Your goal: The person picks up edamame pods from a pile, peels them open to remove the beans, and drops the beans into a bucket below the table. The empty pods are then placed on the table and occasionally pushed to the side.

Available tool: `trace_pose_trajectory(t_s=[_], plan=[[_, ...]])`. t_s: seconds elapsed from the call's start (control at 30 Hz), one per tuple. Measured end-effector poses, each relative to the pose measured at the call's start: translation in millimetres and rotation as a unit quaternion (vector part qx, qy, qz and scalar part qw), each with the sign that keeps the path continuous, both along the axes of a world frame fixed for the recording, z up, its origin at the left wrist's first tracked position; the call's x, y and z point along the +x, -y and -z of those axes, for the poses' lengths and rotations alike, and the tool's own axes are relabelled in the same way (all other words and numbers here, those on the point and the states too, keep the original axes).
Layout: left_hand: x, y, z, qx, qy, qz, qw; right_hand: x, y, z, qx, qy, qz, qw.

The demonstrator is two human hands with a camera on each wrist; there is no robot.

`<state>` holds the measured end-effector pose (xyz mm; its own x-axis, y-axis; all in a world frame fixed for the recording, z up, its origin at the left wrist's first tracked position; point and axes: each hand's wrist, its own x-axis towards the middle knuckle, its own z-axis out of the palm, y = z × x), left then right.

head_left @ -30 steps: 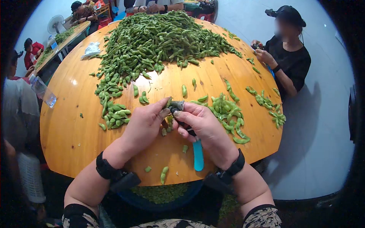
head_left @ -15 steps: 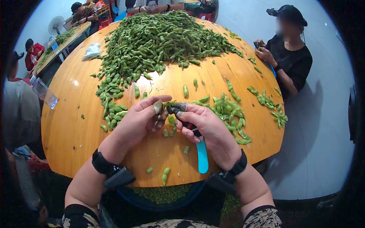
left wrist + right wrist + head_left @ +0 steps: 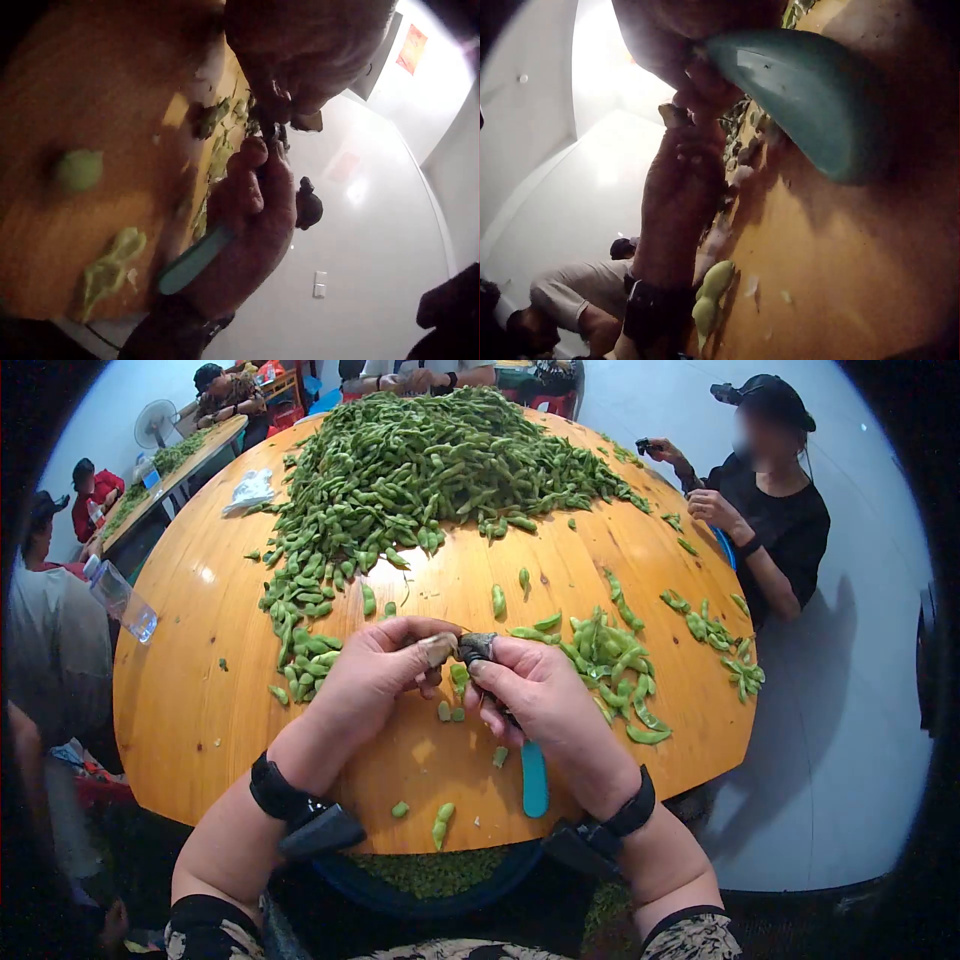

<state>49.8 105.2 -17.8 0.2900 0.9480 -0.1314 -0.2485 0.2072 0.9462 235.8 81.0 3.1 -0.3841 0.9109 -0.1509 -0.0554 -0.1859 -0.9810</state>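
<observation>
My left hand [image 3: 375, 665] and right hand [image 3: 545, 695] meet fingertip to fingertip over the near side of the round wooden table [image 3: 230, 760]. The right hand grips a tool with a flat teal handle [image 3: 535, 780], which sticks out below the palm; its dark working end lies between thumb and forefinger. Pale and dark coverings wrap some fingertips. Thumb and forefinger of the left hand pinch at the tool's end, around a soybean pod almost wholly hidden by the fingers. Below them lie small green pod pieces [image 3: 458, 714], and nearer the edge a whole soybean pod [image 3: 442, 826].
A large heap of soybean pods [image 3: 430, 470] covers the far table. Lighter pods [image 3: 610, 660] are piled to the right of my hands. A tub of green bits [image 3: 430, 872] stands below the edge. Another person [image 3: 775, 510] sits at right; a clear bottle [image 3: 122, 600] is at left.
My left fingers have closed in against the tool's end, covering the yellow-green pod seen between the hands before. The person at right has raised one hand, holding a small dark object.
</observation>
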Motion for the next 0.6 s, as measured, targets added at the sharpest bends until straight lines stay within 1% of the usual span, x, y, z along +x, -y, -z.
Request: trace_pose_trajectory(t_s=[0.07, 0.1, 0.13, 0.2, 0.23, 0.3, 0.33, 0.37, 0.43, 0.47, 0.53, 0.6], plan=[[1, 2, 1, 0.061, -0.052, 0.019, 0.997, 0, 0, -1, 0.002, -0.004, 0.004, 1.000], [2, -1, 6, 0.140, -0.101, -0.003, 0.985, -1, 1, -1, 0.003, -0.008, 0.007, 1.000], [1, -1, 8, 0.140, -0.101, -0.004, 0.985, -1, 2, -3, 0.003, -0.009, 0.006, 1.000], [2, 1, 8, 0.218, -0.125, -0.031, 0.967, -3, 4, -6, -0.002, -0.021, 0.023, 1.000], [2, 2, 5, 0.218, -0.125, -0.031, 0.967, -2, 4, -5, -0.002, -0.021, 0.022, 1.000], [1, 6, -3, 0.192, -0.209, -0.039, 0.958, 0, 2, -2, -0.001, -0.025, 0.002, 1.000], [1, 6, -2, 0.193, -0.209, -0.038, 0.958, 0, 2, -1, 0.000, -0.026, 0.003, 1.000], [0, 5, 0, 0.260, -0.268, -0.034, 0.927, 0, 2, -1, 0.001, -0.032, 0.008, 0.999], [0, 4, 4, 0.383, -0.371, -0.035, 0.845, 0, 1, 0, 0.002, -0.038, 0.016, 0.999], [1, 5, 3, 0.383, -0.370, -0.035, 0.846, 0, 1, 1, 0.002, -0.035, 0.006, 0.999], [2, 6, -1, 0.439, -0.423, -0.044, 0.791, 0, 1, 1, 0.001, -0.032, -0.004, 0.999], [2, 4, 6, 0.443, -0.417, -0.044, 0.792, -1, 2, 0, -0.006, -0.027, 0.000, 1.000]])
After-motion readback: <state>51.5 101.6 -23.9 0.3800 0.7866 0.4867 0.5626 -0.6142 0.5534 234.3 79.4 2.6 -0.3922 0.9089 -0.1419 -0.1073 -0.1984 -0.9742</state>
